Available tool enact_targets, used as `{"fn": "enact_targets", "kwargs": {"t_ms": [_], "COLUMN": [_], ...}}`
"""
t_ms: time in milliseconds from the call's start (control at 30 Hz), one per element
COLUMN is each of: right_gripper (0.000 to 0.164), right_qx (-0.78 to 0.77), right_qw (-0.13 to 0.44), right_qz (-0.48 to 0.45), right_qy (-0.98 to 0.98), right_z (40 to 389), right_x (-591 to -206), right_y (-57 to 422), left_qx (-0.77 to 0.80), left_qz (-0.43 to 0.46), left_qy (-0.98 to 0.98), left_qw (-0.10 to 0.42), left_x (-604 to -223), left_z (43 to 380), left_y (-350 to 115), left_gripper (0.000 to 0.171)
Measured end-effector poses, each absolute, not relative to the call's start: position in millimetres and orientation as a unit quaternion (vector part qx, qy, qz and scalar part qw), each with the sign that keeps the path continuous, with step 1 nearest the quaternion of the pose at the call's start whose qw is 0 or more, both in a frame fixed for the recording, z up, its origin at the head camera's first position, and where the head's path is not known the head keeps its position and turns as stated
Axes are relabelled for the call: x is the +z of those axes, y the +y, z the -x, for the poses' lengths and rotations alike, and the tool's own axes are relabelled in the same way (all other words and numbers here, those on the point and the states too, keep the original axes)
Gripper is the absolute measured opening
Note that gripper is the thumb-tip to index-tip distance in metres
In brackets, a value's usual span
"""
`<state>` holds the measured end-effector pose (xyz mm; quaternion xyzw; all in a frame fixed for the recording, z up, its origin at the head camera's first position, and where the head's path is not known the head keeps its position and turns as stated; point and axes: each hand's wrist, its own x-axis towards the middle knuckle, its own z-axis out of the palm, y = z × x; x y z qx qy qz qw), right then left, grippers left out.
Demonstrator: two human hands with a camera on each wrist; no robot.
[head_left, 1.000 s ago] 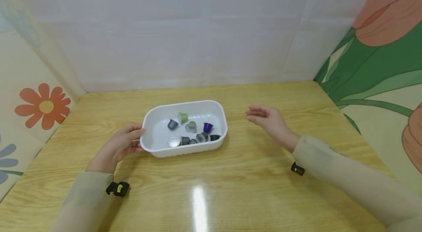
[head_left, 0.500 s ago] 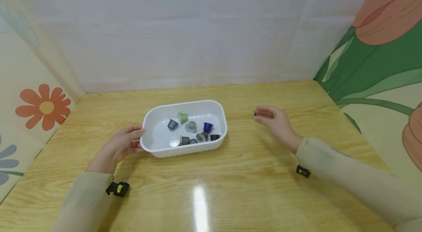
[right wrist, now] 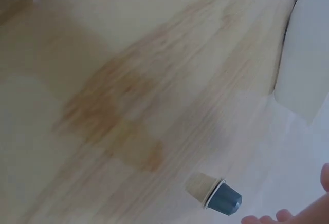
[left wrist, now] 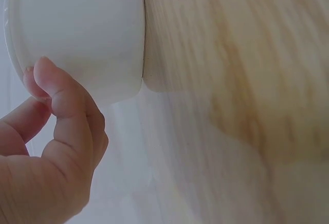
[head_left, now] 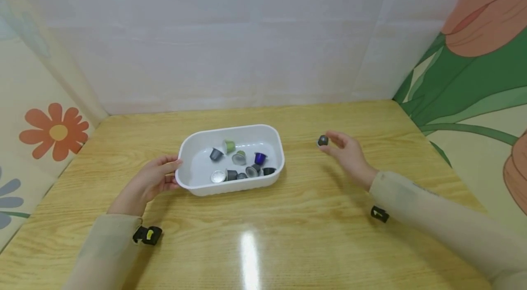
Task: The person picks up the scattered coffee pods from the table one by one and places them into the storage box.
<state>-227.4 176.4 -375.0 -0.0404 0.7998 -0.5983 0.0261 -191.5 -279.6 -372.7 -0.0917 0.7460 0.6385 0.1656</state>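
In the head view my left hand (head_left: 150, 180) grips the left end of a white plastic tub (head_left: 230, 190), thumb at the rim and fingers underneath it. Several coffee capsules lie in the tub, among them a purple capsule (head_left: 260, 158), a green capsule (head_left: 229, 146) and grey ones. To the right of the tub, a dark grey coffee capsule (head_left: 323, 140) stands on the table, rim down. My right hand (head_left: 347, 155) is right beside it with thumb and fingers parted. The right wrist view shows this dark capsule (right wrist: 225, 199) apart from the fingertips (right wrist: 264, 220).
The glossy wooden table (head_left: 304, 235) reflects light near its front. A white cloth wall (head_left: 247, 52) rises behind its back edge, and panels printed with flowers flank both sides.
My right hand has drawn back slightly to the right and its fingers have parted. The dark capsule, earlier hidden by them, now shows fully. My left hand and the tub have stayed put.
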Motion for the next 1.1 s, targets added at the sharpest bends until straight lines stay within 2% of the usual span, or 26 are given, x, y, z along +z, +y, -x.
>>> {"fn": "enact_targets", "kwargs": {"t_ms": [333,1100], "right_gripper": [0.064,0.074], "right_qx": [-0.591,-0.545], "right_qw": [0.03,0.085], "right_qz": [0.023,0.01], "right_qy": [0.805,0.834], "right_z": [238.9,277.2], "right_x": [-381.9,-398.7], "right_y": [176.4,186.2], "left_qx": [0.642,0.645], "left_qz": [0.092,0.086], "left_qy": [0.743,0.741], "left_qw": [0.166,0.165], "left_x": [-372.9,-372.7], "left_z": [191.9,191.4], "left_y": [-279.3,-279.7], "left_gripper": [0.039,0.035]}}
